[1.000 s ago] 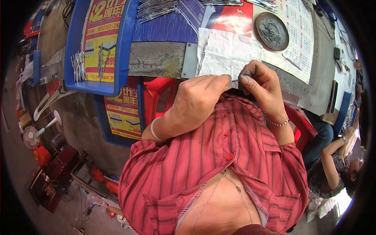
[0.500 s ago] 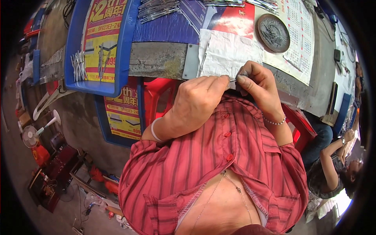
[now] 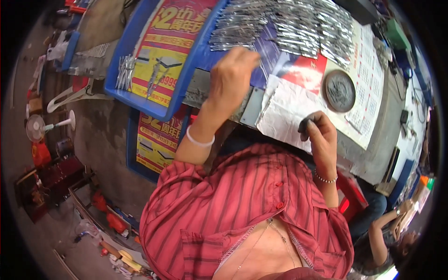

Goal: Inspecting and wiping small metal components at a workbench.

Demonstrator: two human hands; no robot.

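My left hand [image 3: 232, 78] is over the blue printed sheet [image 3: 205, 58], just below rows of thin, shiny metal pieces [image 3: 298, 35]. Its fingers bend to the right and are a little blurred; the thumb and anything under the fingertips are hidden. My right hand [image 3: 322, 137] hovers at the right edge of a creased white paper [image 3: 284, 112]. Thumb and fingers are pinched together, with something dark at their tips that I cannot make out. A round dark dish [image 3: 339, 91] holding small metal bits stands beyond this hand.
A blue tray [image 3: 140, 100] with a few metal pieces stands at the left, and another blue tray [image 3: 149, 175] sits lower. A printed calendar sheet [image 3: 368, 93] lies under the dish. At the far right, another person's arm [image 3: 378, 238] is visible.
My hands were together at the table edge, around a thin metal piece. They have parted: the left moved up toward the metal rows, the right down and right. The view has shifted.
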